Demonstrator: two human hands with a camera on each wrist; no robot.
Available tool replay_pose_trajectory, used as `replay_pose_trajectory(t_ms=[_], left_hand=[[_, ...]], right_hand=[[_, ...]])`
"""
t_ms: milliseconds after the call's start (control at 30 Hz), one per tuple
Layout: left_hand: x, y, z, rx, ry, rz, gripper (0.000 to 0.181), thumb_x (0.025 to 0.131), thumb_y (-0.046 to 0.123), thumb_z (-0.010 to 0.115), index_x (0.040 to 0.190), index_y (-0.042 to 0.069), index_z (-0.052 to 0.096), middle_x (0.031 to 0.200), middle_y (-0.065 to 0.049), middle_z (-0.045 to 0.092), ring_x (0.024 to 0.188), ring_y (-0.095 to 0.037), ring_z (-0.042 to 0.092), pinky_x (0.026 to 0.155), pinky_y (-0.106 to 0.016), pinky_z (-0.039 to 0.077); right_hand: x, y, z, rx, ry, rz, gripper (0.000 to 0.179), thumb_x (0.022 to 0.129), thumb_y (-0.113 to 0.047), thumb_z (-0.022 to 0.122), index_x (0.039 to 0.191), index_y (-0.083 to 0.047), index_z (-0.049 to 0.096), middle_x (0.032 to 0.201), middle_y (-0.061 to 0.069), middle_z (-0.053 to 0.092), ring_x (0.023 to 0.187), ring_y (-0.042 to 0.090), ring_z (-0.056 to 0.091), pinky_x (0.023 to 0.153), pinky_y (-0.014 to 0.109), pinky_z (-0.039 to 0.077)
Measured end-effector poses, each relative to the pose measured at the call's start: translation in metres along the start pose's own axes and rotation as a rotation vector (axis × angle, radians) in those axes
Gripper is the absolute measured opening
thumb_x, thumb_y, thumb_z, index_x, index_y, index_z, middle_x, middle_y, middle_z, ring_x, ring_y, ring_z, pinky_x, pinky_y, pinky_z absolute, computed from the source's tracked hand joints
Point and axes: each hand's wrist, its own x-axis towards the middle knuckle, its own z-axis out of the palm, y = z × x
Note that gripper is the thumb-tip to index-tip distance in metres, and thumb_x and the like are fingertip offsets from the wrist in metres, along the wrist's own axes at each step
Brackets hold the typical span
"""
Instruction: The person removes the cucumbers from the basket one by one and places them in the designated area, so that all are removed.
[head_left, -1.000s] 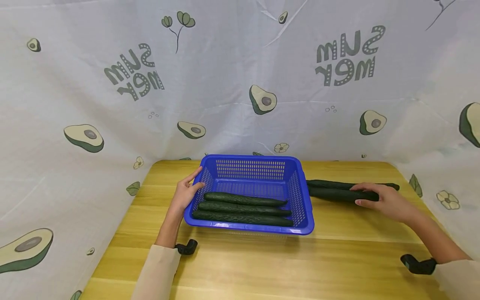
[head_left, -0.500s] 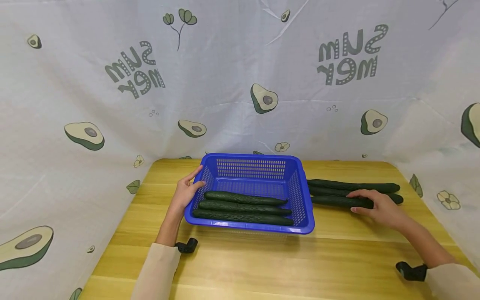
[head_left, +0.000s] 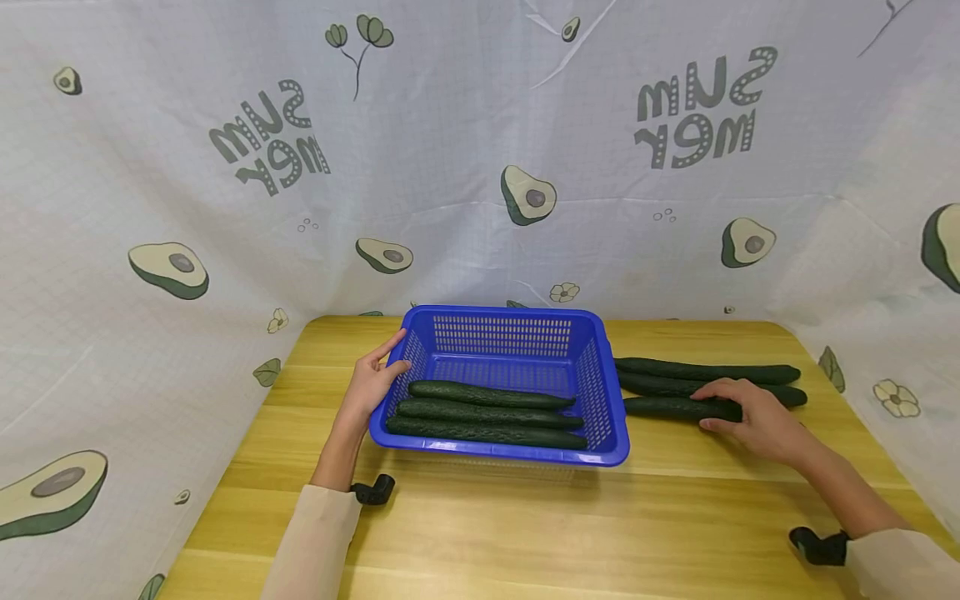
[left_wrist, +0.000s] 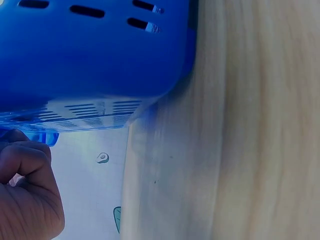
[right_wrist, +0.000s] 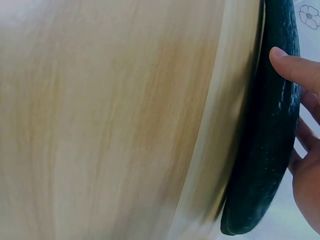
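Observation:
A blue plastic basket with slotted walls stands mid-table. Side by side along its near half lie three dark green cucumbers. My left hand grips the basket's left rim, thumb over the inside and fingers outside. To the right of the basket, my right hand holds the nearest of three more cucumbers, which lies close over the wood. The right wrist view shows the thumb on one side of that cucumber and the fingers on the other. Behind it rest a middle cucumber and a back one.
The wooden table carries everything. A white curtain printed with avocados rises right behind its far edge and hangs along both sides. Small black devices, one at the left wrist and one at the right wrist, project over the table.
My right hand has drawn the held cucumber slightly toward me, so the middle cucumber behind it shows separately. My left hand and the basket have kept their place.

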Motion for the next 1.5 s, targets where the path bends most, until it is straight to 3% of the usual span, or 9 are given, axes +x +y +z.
replay_pose_trajectory(t_ms=[100, 200, 300, 400, 567, 933, 1167, 1333, 1500], left_hand=[[0.000, 0.001, 0.000, 0.026, -0.001, -0.002, 0.060, 0.099, 0.014, 0.064, 0.153, 0.036, 0.050, 0.088, -0.020, 0.077, 0.063, -0.014, 0.072, 0.060, -0.029, 0.062], [0.001, 0.002, 0.001, 0.042, 0.001, 0.008, 0.060, 0.099, 0.015, 0.065, 0.153, 0.036, 0.050, 0.071, -0.009, 0.072, 0.058, -0.014, 0.068, 0.057, -0.029, 0.060], [0.001, 0.003, 0.001, 0.049, -0.008, 0.018, 0.061, 0.099, 0.015, 0.065, 0.154, 0.034, 0.048, 0.076, -0.012, 0.074, 0.059, -0.014, 0.069, 0.057, -0.028, 0.060], [0.001, 0.003, 0.001, 0.053, -0.014, 0.013, 0.060, 0.100, 0.015, 0.064, 0.155, 0.034, 0.048, 0.091, -0.022, 0.077, 0.063, -0.014, 0.071, 0.059, -0.028, 0.061], [-0.001, 0.003, 0.000, 0.055, -0.019, 0.009, 0.061, 0.100, 0.015, 0.064, 0.155, 0.035, 0.047, 0.099, -0.028, 0.076, 0.064, -0.014, 0.072, 0.060, -0.029, 0.062], [-0.002, 0.003, -0.001, 0.036, -0.014, -0.011, 0.061, 0.101, 0.015, 0.063, 0.156, 0.037, 0.046, 0.116, -0.035, 0.070, 0.069, -0.015, 0.074, 0.062, -0.032, 0.063], [-0.003, 0.002, -0.001, 0.034, -0.011, -0.015, 0.061, 0.101, 0.016, 0.063, 0.155, 0.037, 0.046, 0.112, -0.035, 0.071, 0.067, -0.015, 0.074, 0.062, -0.032, 0.063], [-0.004, 0.003, -0.001, 0.024, -0.012, -0.017, 0.061, 0.101, 0.016, 0.063, 0.155, 0.037, 0.046, 0.117, -0.036, 0.069, 0.069, -0.017, 0.075, 0.062, -0.033, 0.063], [-0.003, 0.003, 0.001, 0.015, -0.014, -0.015, 0.062, 0.100, 0.014, 0.063, 0.155, 0.037, 0.046, 0.123, -0.035, 0.068, 0.074, -0.018, 0.076, 0.063, -0.033, 0.064]], right_hand=[[0.001, -0.001, 0.000, -0.021, 0.006, 0.003, 0.035, 0.083, -0.013, 0.085, 0.115, -0.017, 0.074, 0.119, 0.008, 0.071, 0.109, 0.035, 0.060, 0.085, 0.048, 0.054], [0.001, -0.003, 0.000, -0.001, -0.010, 0.013, 0.033, 0.084, -0.010, 0.084, 0.115, -0.014, 0.074, 0.119, 0.012, 0.070, 0.109, 0.040, 0.062, 0.086, 0.056, 0.055], [0.002, -0.004, 0.000, 0.026, -0.025, 0.031, 0.032, 0.085, -0.008, 0.083, 0.115, -0.012, 0.073, 0.120, 0.016, 0.069, 0.108, 0.044, 0.063, 0.085, 0.062, 0.054], [0.003, -0.005, -0.001, 0.011, -0.015, 0.036, 0.033, 0.084, -0.010, 0.084, 0.115, -0.013, 0.073, 0.117, 0.011, 0.070, 0.102, 0.033, 0.064, 0.083, 0.049, 0.058], [0.010, -0.008, -0.004, 0.005, 0.012, 0.022, 0.031, 0.087, -0.016, 0.083, 0.116, -0.015, 0.073, 0.113, 0.005, 0.072, 0.096, 0.020, 0.060, 0.078, 0.031, 0.053], [0.052, -0.045, -0.029, 0.125, -0.083, 0.089, 0.040, 0.099, -0.026, 0.070, 0.132, -0.004, 0.065, 0.129, 0.021, 0.067, 0.115, 0.042, 0.061, 0.094, 0.067, 0.050], [0.083, -0.079, -0.038, 0.151, -0.091, 0.055, 0.041, 0.101, -0.028, 0.067, 0.134, -0.005, 0.063, 0.131, 0.019, 0.067, 0.120, 0.039, 0.059, 0.101, 0.065, 0.047], [0.105, -0.101, -0.043, 0.168, -0.064, -0.021, 0.037, 0.101, -0.025, 0.067, 0.132, -0.005, 0.065, 0.129, 0.017, 0.069, 0.118, 0.038, 0.060, 0.099, 0.063, 0.048], [0.123, -0.118, -0.045, 0.201, -0.088, -0.022, 0.040, 0.102, -0.029, 0.066, 0.135, -0.007, 0.064, 0.134, 0.016, 0.067, 0.122, 0.036, 0.058, 0.104, 0.062, 0.047]])
